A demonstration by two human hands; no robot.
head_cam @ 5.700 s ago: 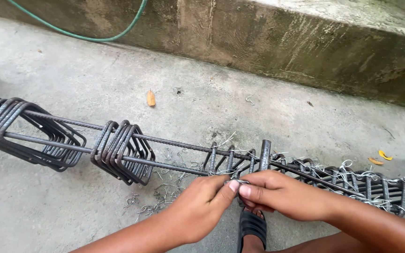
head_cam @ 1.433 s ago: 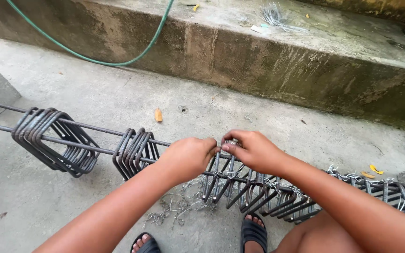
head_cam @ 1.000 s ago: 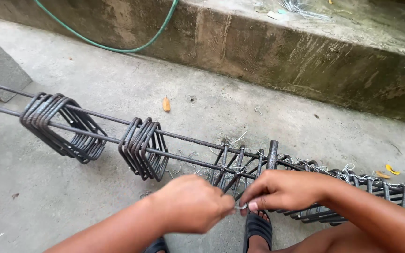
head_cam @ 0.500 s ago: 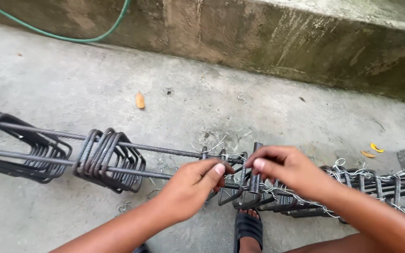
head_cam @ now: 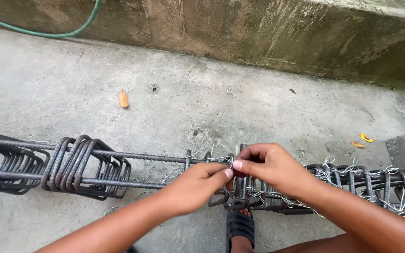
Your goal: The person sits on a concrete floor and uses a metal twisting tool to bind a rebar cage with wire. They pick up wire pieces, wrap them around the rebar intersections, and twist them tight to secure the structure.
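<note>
A long cage of steel rebar (head_cam: 155,157) lies across the concrete floor, with square stirrups slid onto its bars. My left hand (head_cam: 195,185) and my right hand (head_cam: 270,168) meet at one upright stirrup (head_cam: 241,187) in the middle. Both pinch at thin tie wire (head_cam: 221,159) where that stirrup crosses the top bar. To the right, several stirrups (head_cam: 371,180) sit spaced out and bound with silvery wire. A loose bunch of stirrups (head_cam: 87,166) hangs on the bars to the left.
A concrete step (head_cam: 268,37) runs along the back, with a green hose (head_cam: 48,33) at its left foot. Wire offcuts litter the floor (head_cam: 198,140) near the cage. Dry leaves (head_cam: 124,98) lie about. My sandalled foot (head_cam: 240,229) rests under the cage.
My hands were earlier spread on the stirrups and have come together at one stirrup, fingertips pinching at the wire. The view has shifted left and right meanwhile.
</note>
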